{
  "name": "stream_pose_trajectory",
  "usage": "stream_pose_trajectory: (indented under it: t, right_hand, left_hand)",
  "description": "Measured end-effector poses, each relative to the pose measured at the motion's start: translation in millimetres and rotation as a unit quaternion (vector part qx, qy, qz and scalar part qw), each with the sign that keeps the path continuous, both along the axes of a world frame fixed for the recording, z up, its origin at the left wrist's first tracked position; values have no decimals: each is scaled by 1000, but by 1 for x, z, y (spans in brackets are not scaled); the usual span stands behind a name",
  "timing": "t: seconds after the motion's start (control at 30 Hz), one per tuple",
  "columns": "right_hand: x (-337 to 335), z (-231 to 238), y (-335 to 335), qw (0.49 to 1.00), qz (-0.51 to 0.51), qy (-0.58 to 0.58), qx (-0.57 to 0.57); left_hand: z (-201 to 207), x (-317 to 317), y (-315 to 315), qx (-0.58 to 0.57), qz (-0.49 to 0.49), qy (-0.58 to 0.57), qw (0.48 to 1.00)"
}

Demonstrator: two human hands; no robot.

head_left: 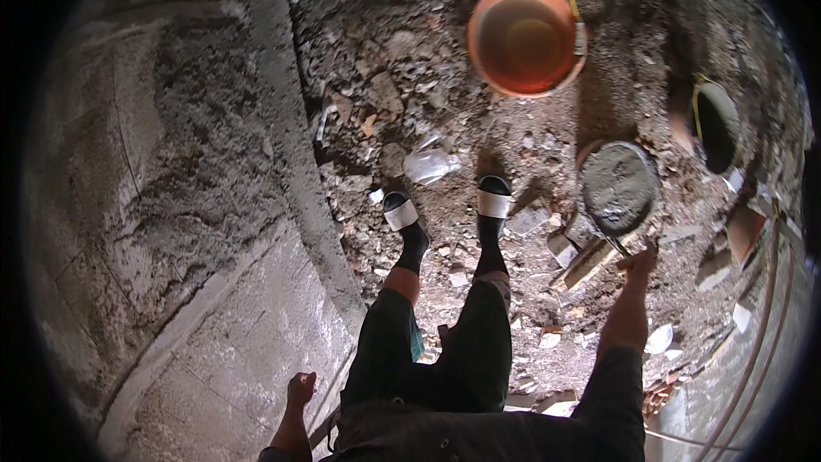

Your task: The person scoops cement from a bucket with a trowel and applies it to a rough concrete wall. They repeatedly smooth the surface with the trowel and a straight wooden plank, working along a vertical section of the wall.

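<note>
My right hand (640, 263) is closed around the handle of a trowel (619, 247), just at the near rim of a bucket of wet grey mortar (617, 188). The trowel's blade cannot be made out against the mortar. At the lower left, my left hand (301, 387) hangs with curled fingers beside the concrete wall, and nothing shows in it.
An orange bucket (527, 38) with a yellow handle stands ahead. Another bucket (715, 127) leans at the right. A wood piece (588, 263) and a plastic bag (430, 164) lie on rubble-strewn ground. Concrete (197, 162) fills the left side; hoses (764, 334) run along the right.
</note>
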State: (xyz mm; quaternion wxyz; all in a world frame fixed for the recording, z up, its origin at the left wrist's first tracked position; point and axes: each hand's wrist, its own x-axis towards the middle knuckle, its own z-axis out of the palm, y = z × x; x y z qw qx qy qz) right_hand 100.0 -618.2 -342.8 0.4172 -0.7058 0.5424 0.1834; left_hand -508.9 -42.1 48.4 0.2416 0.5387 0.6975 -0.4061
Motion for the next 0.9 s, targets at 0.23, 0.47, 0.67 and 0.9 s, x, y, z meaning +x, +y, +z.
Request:
stream_pose_trajectory:
  t: [0.23, 0.47, 0.67, 0.9]
  right_hand:
    - [15, 48, 45, 989, -36, -116, 80]
    - [60, 82, 141, 982, 105, -107, 116]
    - [29, 75, 185, 988, 64, -48, 133]
    - [25, 114, 267, 936, 343, 17, 74]
  left_hand:
    - [-11, 16, -46, 33, 42, 3, 999]
    - [-27, 61, -66, 23, 11, -143, 989]
    - [6, 51, -67, 87, -6, -200, 976]
    - [51, -35, -113, 132, 268, -78, 951]
